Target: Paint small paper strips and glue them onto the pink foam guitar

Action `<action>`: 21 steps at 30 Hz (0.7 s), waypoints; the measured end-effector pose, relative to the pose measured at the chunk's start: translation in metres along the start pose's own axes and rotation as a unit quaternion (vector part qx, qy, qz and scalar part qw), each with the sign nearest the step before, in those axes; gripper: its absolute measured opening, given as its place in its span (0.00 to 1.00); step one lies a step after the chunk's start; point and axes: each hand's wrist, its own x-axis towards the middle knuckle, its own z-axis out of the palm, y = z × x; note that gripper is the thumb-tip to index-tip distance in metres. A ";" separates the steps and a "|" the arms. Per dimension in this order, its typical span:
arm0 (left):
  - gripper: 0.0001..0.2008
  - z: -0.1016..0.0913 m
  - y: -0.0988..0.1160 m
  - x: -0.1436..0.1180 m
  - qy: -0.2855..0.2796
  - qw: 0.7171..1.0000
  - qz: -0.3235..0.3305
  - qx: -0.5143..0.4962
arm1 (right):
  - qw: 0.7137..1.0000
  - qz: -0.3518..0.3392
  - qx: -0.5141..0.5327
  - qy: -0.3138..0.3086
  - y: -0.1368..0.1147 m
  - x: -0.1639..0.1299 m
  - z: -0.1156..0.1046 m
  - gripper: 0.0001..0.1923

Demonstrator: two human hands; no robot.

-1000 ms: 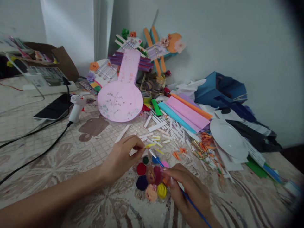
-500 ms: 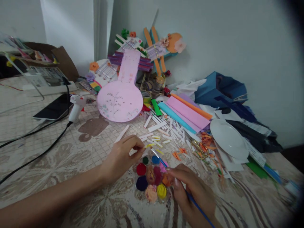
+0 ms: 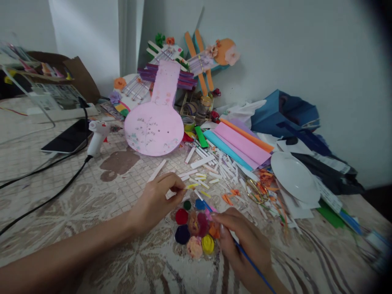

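Note:
My left hand [image 3: 162, 196] pinches the end of a small strip [image 3: 192, 186] with yellow paint on it. Between the thumb and fingers of my right hand [image 3: 245, 241] is a blue paintbrush [image 3: 241, 249], its tip up and to the left, close beside the yellow strip; I cannot tell whether it touches. Under the brush lies a round paint palette [image 3: 194, 225] with several wells of colour, among them yellow paint [image 3: 208, 244], red and dark blue. Just beyond my hands, white strips [image 3: 225, 171] are scattered, some partly painted yellow.
A pink banjo-shaped craft piece [image 3: 154, 130] stands at the back. On the left are a white glue gun [image 3: 98, 136] with its cord and a phone [image 3: 69, 136]. To the right lie folded coloured sheets [image 3: 241, 143], gold-handled scissors [image 3: 257, 192], a white plate [image 3: 294, 177] and a blue bag [image 3: 284, 112].
My right hand and the brush have shifted slightly left. The left hand keeps its pinch on the strip. The whole view has moved a little.

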 end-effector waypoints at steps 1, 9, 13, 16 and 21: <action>0.05 0.000 0.000 0.000 -0.002 1.000 -0.002 -0.001 | 1.000 0.004 -0.003 0.009 0.000 0.000 0.000 0.16; 0.06 0.000 0.000 0.001 -0.002 1.000 -0.005 0.001 | 1.000 0.013 -0.001 0.016 0.000 0.001 -0.001 0.15; 0.06 0.000 0.000 0.000 -0.006 1.000 -0.007 0.000 | 1.000 -0.013 0.009 0.008 0.000 0.001 -0.001 0.15; 0.06 0.000 0.000 0.000 -0.006 1.000 -0.006 0.001 | 1.000 -0.012 -0.006 0.006 0.000 0.000 -0.001 0.15; 0.06 0.001 -0.001 0.000 0.003 1.000 0.003 -0.002 | 1.000 -0.015 0.009 0.005 0.000 0.001 -0.001 0.15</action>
